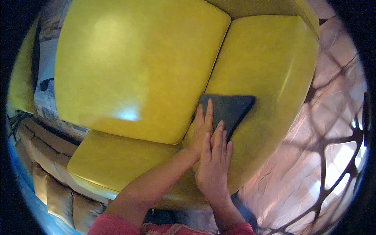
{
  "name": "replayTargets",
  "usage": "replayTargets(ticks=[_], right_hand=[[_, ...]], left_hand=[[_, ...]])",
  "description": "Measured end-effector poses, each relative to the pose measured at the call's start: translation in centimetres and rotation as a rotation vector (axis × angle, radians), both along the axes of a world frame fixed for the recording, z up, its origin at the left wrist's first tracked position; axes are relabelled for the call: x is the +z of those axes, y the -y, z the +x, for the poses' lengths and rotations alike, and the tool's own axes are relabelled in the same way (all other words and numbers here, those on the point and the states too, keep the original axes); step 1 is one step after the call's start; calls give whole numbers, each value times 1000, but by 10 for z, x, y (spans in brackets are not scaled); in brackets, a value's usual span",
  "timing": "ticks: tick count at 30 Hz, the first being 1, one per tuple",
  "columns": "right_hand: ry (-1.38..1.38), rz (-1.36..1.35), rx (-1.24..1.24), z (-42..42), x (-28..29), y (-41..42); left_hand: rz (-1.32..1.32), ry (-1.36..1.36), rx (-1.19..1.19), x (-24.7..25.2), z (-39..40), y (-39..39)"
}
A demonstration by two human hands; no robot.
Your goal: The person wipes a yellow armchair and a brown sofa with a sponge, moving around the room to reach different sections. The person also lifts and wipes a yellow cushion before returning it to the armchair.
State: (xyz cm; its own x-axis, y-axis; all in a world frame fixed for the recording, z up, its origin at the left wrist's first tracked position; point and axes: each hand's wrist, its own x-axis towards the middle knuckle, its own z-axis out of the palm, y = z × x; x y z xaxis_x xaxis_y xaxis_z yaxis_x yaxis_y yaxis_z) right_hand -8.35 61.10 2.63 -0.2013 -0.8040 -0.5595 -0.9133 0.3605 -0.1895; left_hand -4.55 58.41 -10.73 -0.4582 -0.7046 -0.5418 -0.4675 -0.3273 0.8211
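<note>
A dark blue-grey cloth [230,110], folded to a pointed shape, lies on the yellow upholstered backrest or armrest section [258,58] of a sofa. My left hand [202,126] reaches up to the cloth's left edge, fingers spread on it. Just below and to the right, my right hand [213,158] rests flat with its fingertips at the cloth's lower part. The two hands touch or overlap. Left of them is a large yellow seat cushion [132,64], divided from the section under the cloth by a dark seam.
A lower yellow part [117,164] of the sofa runs below the big cushion. Brown padded seating [58,199] stands at the lower left. On the right, a dark branching lattice [323,164] borders a pale brown, marble-like surface [282,188].
</note>
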Motion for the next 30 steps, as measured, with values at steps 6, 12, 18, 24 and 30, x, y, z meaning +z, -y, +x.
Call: replayTargets(ticks=[6,12,18,24,30], right_hand=[[15,76,19,17,-2,-11],[185,237,46,54,25,-69],[96,196,49,14,52,-12],[-33,-89,6,-44,44,33],[173,-131,22,-68,54,52]], left_hand=[[-40,-18,30,-2,23,-29],[282,74,40,16,78,-137],[-62,105,-96,-5,41,-127],[-324,-211,70,45,-33,55],[-131,-67,-44,42,-10,10]])
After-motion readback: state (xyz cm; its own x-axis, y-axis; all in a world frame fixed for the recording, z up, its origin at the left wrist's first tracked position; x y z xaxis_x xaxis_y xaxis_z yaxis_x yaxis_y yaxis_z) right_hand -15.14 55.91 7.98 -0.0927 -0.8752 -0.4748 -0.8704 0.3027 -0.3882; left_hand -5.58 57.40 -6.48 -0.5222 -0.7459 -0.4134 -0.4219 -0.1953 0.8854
